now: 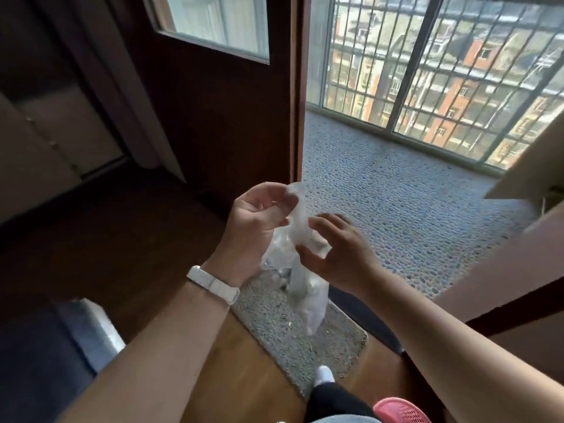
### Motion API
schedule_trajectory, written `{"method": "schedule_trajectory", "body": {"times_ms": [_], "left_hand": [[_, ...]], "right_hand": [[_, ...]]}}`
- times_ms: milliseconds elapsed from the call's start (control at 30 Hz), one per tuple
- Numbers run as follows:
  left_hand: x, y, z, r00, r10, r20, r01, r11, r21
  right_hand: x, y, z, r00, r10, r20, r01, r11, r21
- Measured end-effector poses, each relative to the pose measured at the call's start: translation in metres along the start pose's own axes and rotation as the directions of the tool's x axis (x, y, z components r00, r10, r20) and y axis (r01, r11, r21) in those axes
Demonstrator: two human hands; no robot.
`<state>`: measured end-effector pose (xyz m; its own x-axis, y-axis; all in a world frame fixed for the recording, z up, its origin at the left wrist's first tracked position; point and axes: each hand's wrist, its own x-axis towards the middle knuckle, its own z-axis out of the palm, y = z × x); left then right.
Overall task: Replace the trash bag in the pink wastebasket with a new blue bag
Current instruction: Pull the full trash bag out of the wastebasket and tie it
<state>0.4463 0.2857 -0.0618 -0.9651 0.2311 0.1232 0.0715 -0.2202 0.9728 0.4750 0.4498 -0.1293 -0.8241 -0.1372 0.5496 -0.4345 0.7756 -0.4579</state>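
Observation:
I hold a crumpled clear plastic bag (300, 270) at chest height, in front of the doorway. My left hand (259, 221), with a white wristband, pinches the bag's top end. My right hand (338, 254) has its fingers spread around the bag's middle, thumb and fingertips touching the film. The bag's lower part hangs loose between my forearms. The rim of the pink wastebasket (399, 412) pokes into the bottom edge of the view, under my right forearm. No blue bag shows.
A dark wooden door (219, 111) stands open ahead on the left. A grey doormat (283, 328) lies on the wooden floor at the threshold. Beyond it is a pebble-tiled balcony (396, 190) with a barred window. My foot (323, 375) is near the mat.

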Motion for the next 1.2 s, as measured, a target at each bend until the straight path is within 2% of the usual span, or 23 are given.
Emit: {"method": "schedule_trajectory", "body": {"times_ms": [300, 400, 533, 700, 833, 967, 1200], "left_hand": [[0.092, -0.013, -0.021, 0.984, 0.002, -0.18, 0.013, 0.996, 0.083], [0.135, -0.013, -0.02, 0.968, -0.002, -0.252, 0.024, 0.996, 0.087], [0.182, -0.015, -0.02, 0.935, 0.029, -0.355, 0.02, 0.991, 0.135], [0.216, -0.016, -0.033, 0.875, 0.104, -0.473, -0.023, 0.985, 0.173], [0.24, -0.017, -0.064, 0.848, 0.153, -0.507, -0.038, 0.972, 0.23], [0.262, -0.021, -0.108, 0.833, 0.154, -0.531, -0.049, 0.977, 0.207], [0.305, -0.018, -0.233, 0.815, 0.187, -0.548, -0.097, 0.977, 0.189]], "right_hand": [[0.096, 0.06, 0.06, 0.994, -0.082, 0.076, 0.071, 0.987, 0.146], [0.142, 0.09, 0.072, 0.98, -0.157, 0.119, 0.132, 0.972, 0.194], [0.194, 0.119, 0.086, 0.955, -0.245, 0.165, 0.199, 0.947, 0.251], [0.244, 0.127, 0.108, 0.929, -0.34, 0.146, 0.28, 0.904, 0.324], [0.279, 0.121, 0.137, 0.922, -0.355, 0.151, 0.285, 0.891, 0.355], [0.313, 0.11, 0.178, 0.913, -0.371, 0.172, 0.297, 0.891, 0.342], [0.384, 0.067, 0.272, 0.907, -0.373, 0.197, 0.305, 0.902, 0.306]]}}
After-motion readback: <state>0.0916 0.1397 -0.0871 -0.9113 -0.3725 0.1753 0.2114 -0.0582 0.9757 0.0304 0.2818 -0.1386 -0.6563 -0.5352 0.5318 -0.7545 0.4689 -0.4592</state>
